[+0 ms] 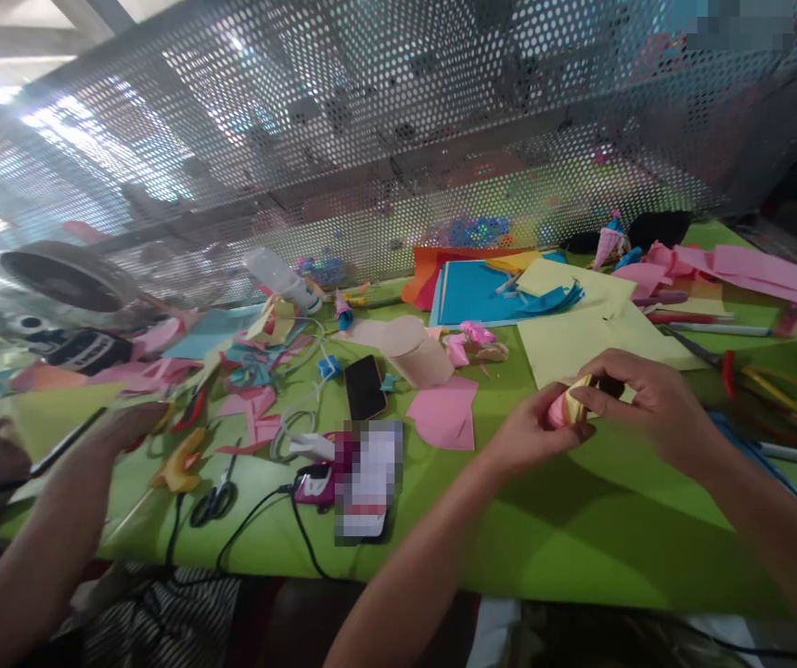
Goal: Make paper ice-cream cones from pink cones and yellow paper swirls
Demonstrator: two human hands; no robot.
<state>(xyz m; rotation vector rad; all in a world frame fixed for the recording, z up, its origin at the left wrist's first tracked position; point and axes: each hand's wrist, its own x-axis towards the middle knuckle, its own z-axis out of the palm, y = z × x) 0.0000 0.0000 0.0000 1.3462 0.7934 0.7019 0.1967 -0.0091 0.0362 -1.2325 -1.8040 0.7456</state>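
Both my hands meet over the green table [579, 529], right of centre. My left hand [530, 436] pinches a small rolled paper piece [569, 404], pink and pale yellow. My right hand [649, 408] closes on the same piece from the other side, fingers curled around its yellow end. Just behind my hands lies a pale yellow sheet [579, 334]. A pink paper scrap [446, 413] lies to the left of my left hand.
Another person's arm [57, 520] reaches in at the left among paper scraps and black scissors [213, 501]. A phone [365, 387], a paper roll [416, 353], blue sheets [488, 292], pink sheets [752, 269], red-handled scissors [725, 366] and a perforated metal screen [398, 139] surround the table.
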